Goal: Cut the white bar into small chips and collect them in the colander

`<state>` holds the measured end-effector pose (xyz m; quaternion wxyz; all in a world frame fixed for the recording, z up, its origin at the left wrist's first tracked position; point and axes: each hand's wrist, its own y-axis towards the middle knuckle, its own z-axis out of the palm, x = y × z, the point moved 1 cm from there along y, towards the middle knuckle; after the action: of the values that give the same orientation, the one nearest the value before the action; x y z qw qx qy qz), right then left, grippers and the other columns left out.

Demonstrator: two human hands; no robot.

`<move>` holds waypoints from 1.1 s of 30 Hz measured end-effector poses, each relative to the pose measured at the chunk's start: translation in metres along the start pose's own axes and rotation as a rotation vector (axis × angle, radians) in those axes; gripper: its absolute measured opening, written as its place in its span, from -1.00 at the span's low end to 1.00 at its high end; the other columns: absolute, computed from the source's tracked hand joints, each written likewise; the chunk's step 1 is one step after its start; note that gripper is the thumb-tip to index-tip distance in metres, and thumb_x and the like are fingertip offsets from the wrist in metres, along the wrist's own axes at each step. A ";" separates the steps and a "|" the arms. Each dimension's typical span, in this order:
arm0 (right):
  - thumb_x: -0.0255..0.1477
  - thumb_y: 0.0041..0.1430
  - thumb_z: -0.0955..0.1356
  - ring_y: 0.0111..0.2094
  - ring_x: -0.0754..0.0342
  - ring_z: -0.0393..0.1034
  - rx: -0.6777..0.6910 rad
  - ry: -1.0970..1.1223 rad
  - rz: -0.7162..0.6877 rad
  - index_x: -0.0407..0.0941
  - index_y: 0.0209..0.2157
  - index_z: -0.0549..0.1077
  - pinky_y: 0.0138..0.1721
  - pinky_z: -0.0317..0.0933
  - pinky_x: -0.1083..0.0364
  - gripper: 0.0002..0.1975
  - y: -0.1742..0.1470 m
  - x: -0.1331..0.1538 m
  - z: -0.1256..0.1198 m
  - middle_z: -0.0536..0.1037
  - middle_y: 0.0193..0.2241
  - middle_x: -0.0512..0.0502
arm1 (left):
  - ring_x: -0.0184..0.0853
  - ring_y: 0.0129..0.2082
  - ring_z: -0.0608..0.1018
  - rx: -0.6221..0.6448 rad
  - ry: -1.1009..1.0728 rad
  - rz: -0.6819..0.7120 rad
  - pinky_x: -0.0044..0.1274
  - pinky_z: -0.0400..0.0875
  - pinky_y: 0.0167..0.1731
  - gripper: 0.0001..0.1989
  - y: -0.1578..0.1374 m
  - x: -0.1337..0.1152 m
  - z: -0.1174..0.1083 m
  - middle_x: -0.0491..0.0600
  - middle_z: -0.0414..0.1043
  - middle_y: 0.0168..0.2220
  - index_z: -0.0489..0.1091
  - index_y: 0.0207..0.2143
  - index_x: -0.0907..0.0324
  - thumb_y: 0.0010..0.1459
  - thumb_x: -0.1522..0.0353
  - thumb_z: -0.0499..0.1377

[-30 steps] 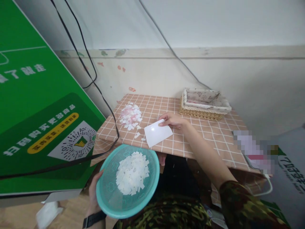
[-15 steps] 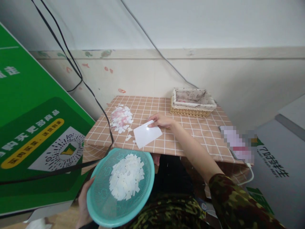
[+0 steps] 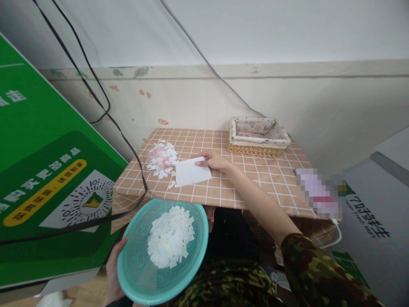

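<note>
My left hand (image 3: pixel 115 270) grips the left rim of a teal plastic colander (image 3: pixel 134 260), held tilted below the table's front edge. A heap of small cut white paper pieces (image 3: pixel 171 236) lies in it. Above the tabletop, my right hand (image 3: pixel 213 161) pinches a white sheet of paper or card (image 3: pixel 192 171) by its right upper corner, thumb on top. The sheet's left edge is beside a few loose white scraps (image 3: pixel 172 184). Farther left on the table sits a pile of white paper scraps (image 3: pixel 162 157) with a pinkish patch in its middle.
A brown checked cloth covers the table (image 3: pixel 252 183). At the back right stands a cloth-lined wicker basket (image 3: pixel 258 138). A pixelated phone-like object (image 3: pixel 316 192) lies at the right edge. Black cables (image 3: pixel 128 140) hang in front of a green sign (image 3: pixel 47 170) at left.
My right hand has moved the sheet slightly left and away from me, turning it so its lower edge lies flatter. The colander has barely shifted.
</note>
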<state>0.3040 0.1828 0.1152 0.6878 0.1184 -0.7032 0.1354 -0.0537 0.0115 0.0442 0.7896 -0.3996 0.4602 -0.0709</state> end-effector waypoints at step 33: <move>-0.25 -0.11 0.44 -0.43 0.08 0.41 -0.114 -0.080 -0.111 -0.21 -0.25 0.48 -0.46 0.29 0.13 -0.61 -0.004 0.006 0.017 0.55 -0.35 -0.16 | -0.12 -0.41 0.58 0.224 -0.184 -0.019 -0.35 0.49 -0.35 -0.84 -0.023 -0.002 0.019 0.07 0.56 -0.49 0.50 -0.41 0.28 -0.04 0.42 0.14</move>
<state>0.2895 0.1728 0.1215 0.6714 0.1232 -0.7289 0.0518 -0.0338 0.0076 0.0667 0.8675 -0.3181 0.3711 -0.0925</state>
